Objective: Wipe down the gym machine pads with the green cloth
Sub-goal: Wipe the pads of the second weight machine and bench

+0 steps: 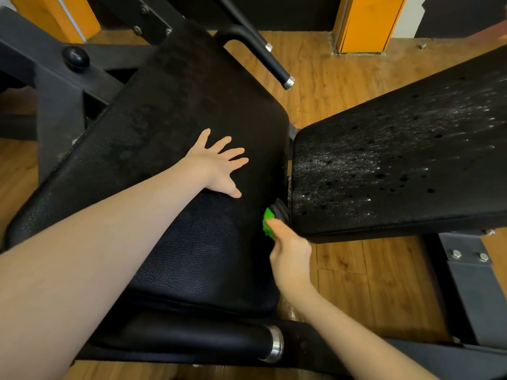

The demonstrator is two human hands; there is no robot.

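Note:
A large black seat pad (175,111) fills the middle of the head view. My left hand (219,163) lies flat on it with the fingers spread. My right hand (289,250) grips the bunched green cloth (268,222) at the pad's right edge, in the gap beside a second black pad (397,160). That second pad slopes up to the right and its surface is worn with white flecks and small holes. Most of the cloth is hidden inside my fist.
A black handle with a chrome end cap (288,82) juts out behind the seat pad. Another padded bar with a chrome ring (274,344) runs below the seat. Grey steel frame (472,283) with bolts stands at the right. Wooden floor (365,283) lies between the pads.

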